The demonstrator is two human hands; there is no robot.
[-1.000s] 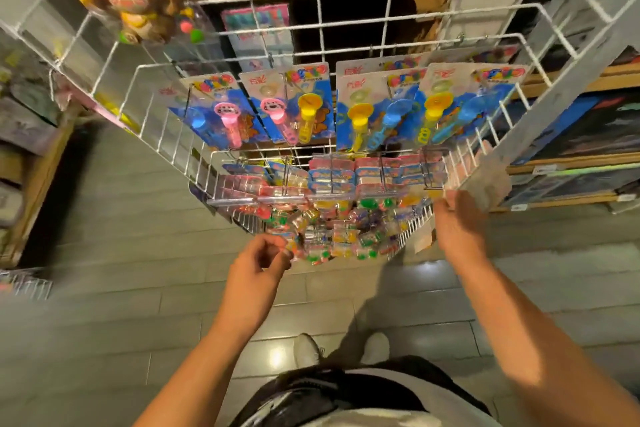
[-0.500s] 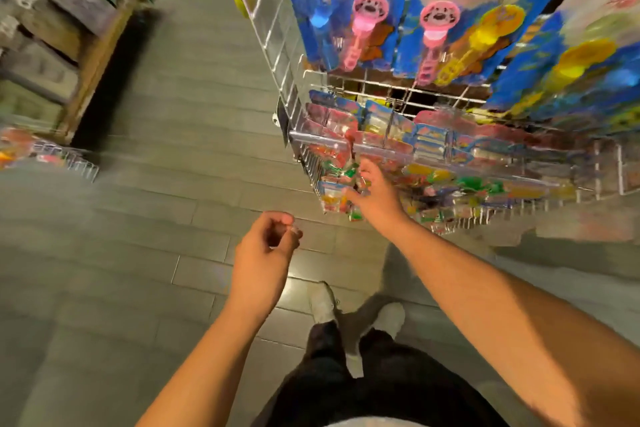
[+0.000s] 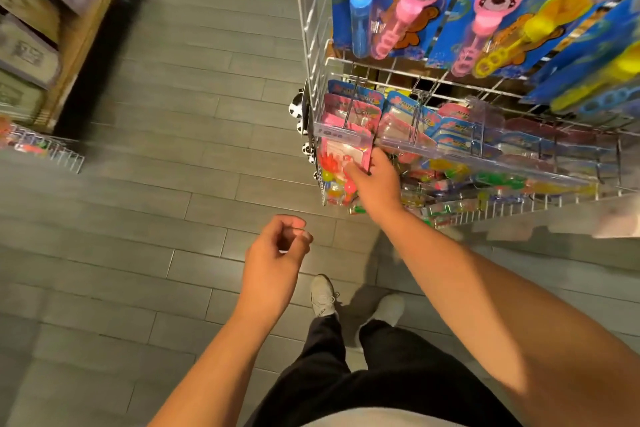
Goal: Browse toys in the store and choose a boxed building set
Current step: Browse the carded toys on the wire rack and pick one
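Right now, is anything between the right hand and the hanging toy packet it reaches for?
Nothing visible does. The right hand already touches the pink-carded toy packet at the left end of the wire rack. The left hand hangs apart, holding nothing.

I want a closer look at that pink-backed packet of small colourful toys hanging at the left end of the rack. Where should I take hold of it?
Probably by the lower part of the pink-backed packet, coming from the front and below. It hangs flat from a wire hook near its top, so its lower edge is free. The right hand already has its grip there; the left hand hangs idle, loosely curled.
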